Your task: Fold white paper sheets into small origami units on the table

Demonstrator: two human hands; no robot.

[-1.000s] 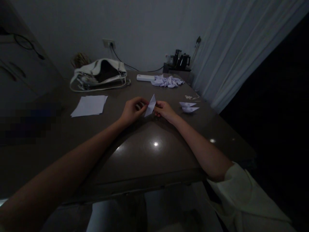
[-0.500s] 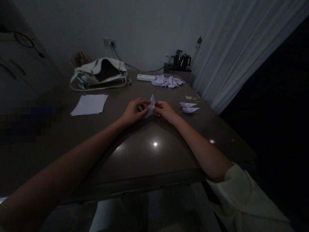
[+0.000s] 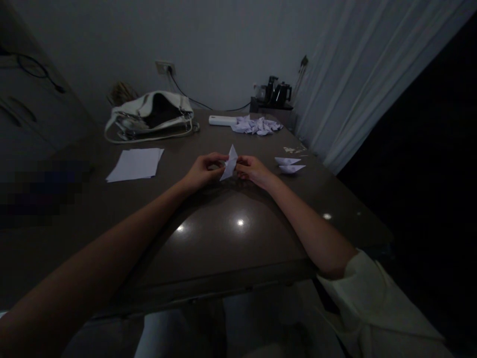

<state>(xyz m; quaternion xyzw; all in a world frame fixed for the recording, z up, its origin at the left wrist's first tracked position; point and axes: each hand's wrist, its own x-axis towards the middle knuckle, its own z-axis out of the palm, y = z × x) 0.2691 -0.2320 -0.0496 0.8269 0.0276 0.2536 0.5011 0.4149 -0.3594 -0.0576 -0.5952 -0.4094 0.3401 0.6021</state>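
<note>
A small folded paper boat (image 3: 230, 163), pale white with pointed ends, is held just above the table between both hands. My left hand (image 3: 205, 171) pinches its left side with thumb and fingers. From the right, my right hand (image 3: 253, 170) grips the other side with its fingers curled, so part of the paper there is hidden. Two finished-looking paper boats (image 3: 290, 166) lie side by side to the right of my right hand. On the left rests a stack of white paper sheets (image 3: 134, 164).
Toward the back stands an open white handbag (image 3: 152, 117). Beside it lie a white stick-shaped object (image 3: 222, 121) and a heap of folded paper (image 3: 257, 125). Small scraps (image 3: 293, 149) sit near the right edge of the brown table (image 3: 208, 248). A black kettle (image 3: 282, 94) is behind.
The paper boat has turned slightly, showing more of its broad side, and my left fingers have shifted on it. The whole view has moved a little.
</note>
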